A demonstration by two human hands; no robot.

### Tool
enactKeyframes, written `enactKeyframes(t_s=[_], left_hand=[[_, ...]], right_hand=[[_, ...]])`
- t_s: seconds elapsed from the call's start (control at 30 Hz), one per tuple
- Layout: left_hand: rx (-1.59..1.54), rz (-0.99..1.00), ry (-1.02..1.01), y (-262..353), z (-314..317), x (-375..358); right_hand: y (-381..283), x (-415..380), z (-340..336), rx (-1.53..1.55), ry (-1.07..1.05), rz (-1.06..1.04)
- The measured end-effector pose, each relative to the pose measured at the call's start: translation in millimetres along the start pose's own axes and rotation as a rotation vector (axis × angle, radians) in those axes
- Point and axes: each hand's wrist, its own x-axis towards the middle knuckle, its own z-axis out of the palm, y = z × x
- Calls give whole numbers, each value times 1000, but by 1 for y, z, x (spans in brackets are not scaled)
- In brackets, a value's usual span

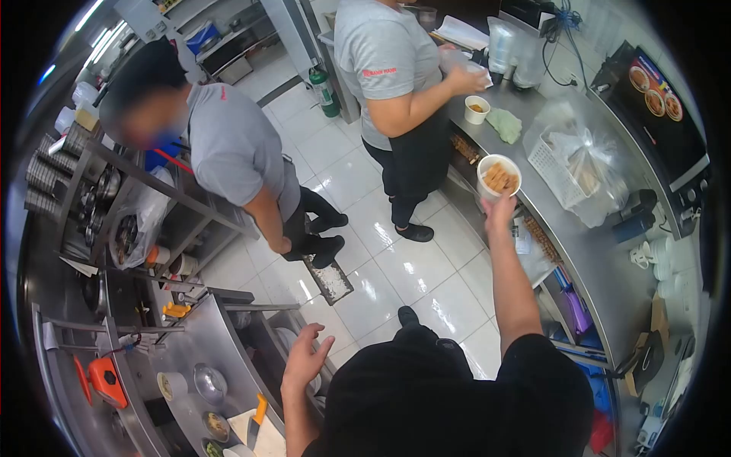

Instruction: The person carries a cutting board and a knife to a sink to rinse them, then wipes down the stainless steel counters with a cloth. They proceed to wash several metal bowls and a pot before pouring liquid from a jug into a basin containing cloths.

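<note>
Overhead, right hand holds food-filled paper cup.

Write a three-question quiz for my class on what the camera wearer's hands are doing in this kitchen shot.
1. True or false: the right hand holds up a white bowl of food.
2. Which of the wearer's hands is empty?
3. The left hand hovers over: A) steel counter B) floor mat C) wire basket

Key: 1 true; 2 left hand, open with fingers spread; 3 A.
</note>
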Motion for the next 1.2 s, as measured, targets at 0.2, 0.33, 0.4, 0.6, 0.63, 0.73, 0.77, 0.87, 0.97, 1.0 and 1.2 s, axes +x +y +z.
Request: enactKeyframes(t_s=[0.2,0.33,0.4,0.6,0.63,0.73,0.77,0.87,0.97,1.0,1.2], left_hand=[[-108,-97,58,-29,18,15],[-141,-149,73,-39,12,12],[-148,-147,119,-35,9,6],[-121,-194,638,-73,-10,-7],[-139,-205,701,-90,-17,-17],[-342,-344,954,-129,-47,-48],[-381,-450,1011,-154,-60,-62],[-461,-411,1434,-262,-91,-106],[-851,-528,1582,-347,-151,-157],[-919,-577,1648,-380,-171,-166],[-311,-903,1264,-651,-255,-178]], right_hand=[[-25,110,32,34,204,48],[29,78,39,-186,127,-8],[112,67,14,-145,43,107],[299,-45,-38,-648,-369,683],[304,-78,-30,-771,-424,688],[294,-154,-13,-1034,-700,750],[290,-183,-2,-1133,-829,638],[285,-221,17,-1340,-1126,466],[284,-248,45,-1476,-1222,385],[289,-249,52,-1503,-1198,393],[305,-278,99,-1507,-1102,389]])
